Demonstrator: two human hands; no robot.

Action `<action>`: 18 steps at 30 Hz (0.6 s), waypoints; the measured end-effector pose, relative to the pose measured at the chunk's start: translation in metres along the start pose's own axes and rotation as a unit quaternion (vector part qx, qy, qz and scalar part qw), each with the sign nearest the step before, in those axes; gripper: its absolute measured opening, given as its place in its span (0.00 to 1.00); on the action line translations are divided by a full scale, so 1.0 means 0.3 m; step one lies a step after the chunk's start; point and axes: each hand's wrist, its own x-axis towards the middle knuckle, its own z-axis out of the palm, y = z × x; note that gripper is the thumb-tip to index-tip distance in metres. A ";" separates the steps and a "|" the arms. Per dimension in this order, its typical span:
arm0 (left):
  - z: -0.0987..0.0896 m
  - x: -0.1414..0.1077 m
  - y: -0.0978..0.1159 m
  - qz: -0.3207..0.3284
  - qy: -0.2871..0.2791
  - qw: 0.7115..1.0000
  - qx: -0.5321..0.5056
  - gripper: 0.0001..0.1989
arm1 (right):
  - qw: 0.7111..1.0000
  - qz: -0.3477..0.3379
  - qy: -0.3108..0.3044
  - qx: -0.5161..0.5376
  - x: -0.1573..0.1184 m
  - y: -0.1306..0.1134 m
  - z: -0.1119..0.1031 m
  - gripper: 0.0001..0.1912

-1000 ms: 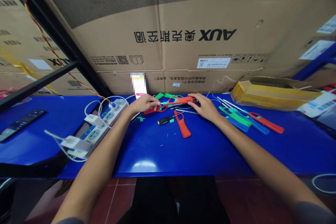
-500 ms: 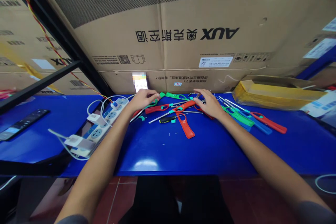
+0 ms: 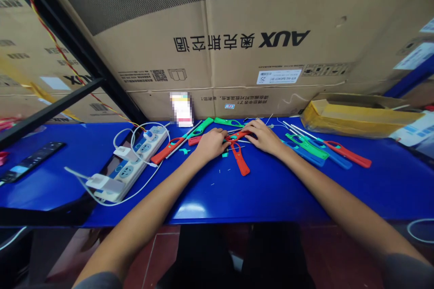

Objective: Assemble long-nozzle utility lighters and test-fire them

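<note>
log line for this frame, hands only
left hand: over casings | right hand: on red casing | surface: blue table

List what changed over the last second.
The left hand slid right toward the right hand and now covers where the black-and-yellow screwdriver lay. A red plastic handle now shows left of it. Any grip is unclear. The power strip stayed put.

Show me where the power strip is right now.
In the head view, the white power strip lies on the blue bench, left of the person's left hand and right beside a red plastic handle.
</note>
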 end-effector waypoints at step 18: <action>-0.053 0.022 -0.249 0.019 0.064 0.990 -0.126 0.10 | 0.998 0.041 0.044 -0.021 0.000 -0.021 -0.010 0.11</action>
